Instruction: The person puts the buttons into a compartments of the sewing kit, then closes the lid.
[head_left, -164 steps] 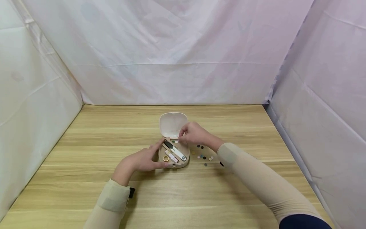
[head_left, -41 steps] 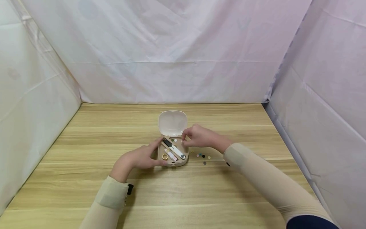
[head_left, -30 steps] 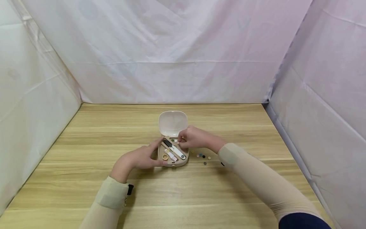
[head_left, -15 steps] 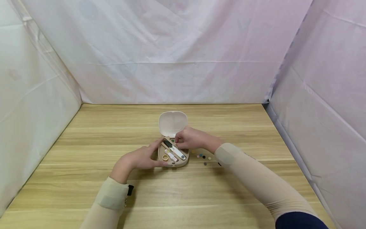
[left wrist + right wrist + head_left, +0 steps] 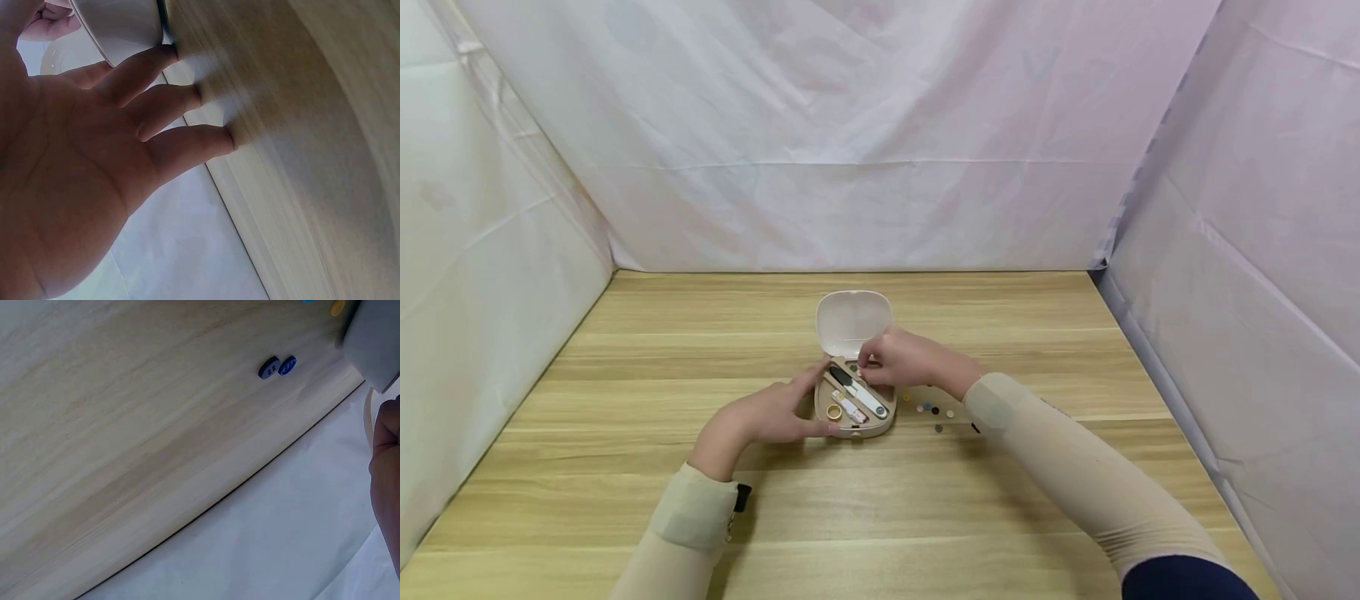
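Note:
A beige sewing kit case [image 5: 874, 431] stands on the table with its lid [image 5: 853, 321] raised at the back. Inside lie thread snips [image 5: 863, 397], a gold ring [image 5: 834, 412], a small white-and-pink roll [image 5: 848, 407] and a green button [image 5: 853, 367]. My left hand [image 5: 771, 412] rests against the case's left side, thumb at the front, fingers extended; the left wrist view shows the fingers [image 5: 187, 145] fairly straight. Over the right compartment, my right hand [image 5: 906, 358] has thumb and index together at a small white button [image 5: 860, 372], mostly hidden by the fingertips.
Loose buttons lie right of the case, among them a yellow button [image 5: 906, 397], a black button [image 5: 936, 411], a cream button [image 5: 951, 414] and a grey button [image 5: 938, 428]. Two dark blue buttons [image 5: 269, 367] show in the right wrist view. White cloth [image 5: 850, 208] surrounds the table.
My right hand has moved left, from the case's right edge to near the snips, with the white button. Fewer buttons lie on the table than 5.5 seconds ago. The left hand stays put.

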`<state>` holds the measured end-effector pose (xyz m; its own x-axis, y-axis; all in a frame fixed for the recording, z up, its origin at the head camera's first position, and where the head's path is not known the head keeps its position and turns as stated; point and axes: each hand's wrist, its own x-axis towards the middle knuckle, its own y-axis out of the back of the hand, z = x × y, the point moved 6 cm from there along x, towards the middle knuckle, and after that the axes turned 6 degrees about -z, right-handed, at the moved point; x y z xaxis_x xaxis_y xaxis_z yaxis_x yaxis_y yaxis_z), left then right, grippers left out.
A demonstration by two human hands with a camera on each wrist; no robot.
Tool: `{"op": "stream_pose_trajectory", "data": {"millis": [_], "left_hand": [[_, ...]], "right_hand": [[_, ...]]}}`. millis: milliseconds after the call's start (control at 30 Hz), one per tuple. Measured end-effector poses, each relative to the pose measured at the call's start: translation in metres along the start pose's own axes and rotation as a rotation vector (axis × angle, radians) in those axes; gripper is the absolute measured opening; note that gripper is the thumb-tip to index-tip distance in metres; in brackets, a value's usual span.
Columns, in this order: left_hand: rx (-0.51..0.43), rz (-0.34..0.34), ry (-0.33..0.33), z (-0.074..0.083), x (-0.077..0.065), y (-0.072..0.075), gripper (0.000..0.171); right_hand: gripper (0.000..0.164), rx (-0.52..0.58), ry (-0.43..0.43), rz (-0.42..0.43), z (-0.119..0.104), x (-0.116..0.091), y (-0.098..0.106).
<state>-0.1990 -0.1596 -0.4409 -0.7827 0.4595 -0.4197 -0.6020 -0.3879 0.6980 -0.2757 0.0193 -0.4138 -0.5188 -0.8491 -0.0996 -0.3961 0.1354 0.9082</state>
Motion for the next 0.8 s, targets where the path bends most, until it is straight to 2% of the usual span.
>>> {"op": "stream_pose_trajectory", "data": {"millis": [200, 567, 800], "left_hand": [[-0.002, -0.004, -0.001, 0.002, -0.001, 0.001, 0.116], [-0.005, -0.006, -0.001, 0.000, -0.002, 0.003, 0.117], [-0.005, -0.005, -0.004, -0.001, -0.004, 0.002, 0.118]], "right_hand": [[0.013, 0.010, -0.044, 0.006, 0.004, -0.009, 0.012], [0.019, 0.021, -0.071, 0.004, 0.012, -0.036, 0.030], [0.020, 0.038, -0.106, -0.019, 0.021, -0.058, 0.029]]}}
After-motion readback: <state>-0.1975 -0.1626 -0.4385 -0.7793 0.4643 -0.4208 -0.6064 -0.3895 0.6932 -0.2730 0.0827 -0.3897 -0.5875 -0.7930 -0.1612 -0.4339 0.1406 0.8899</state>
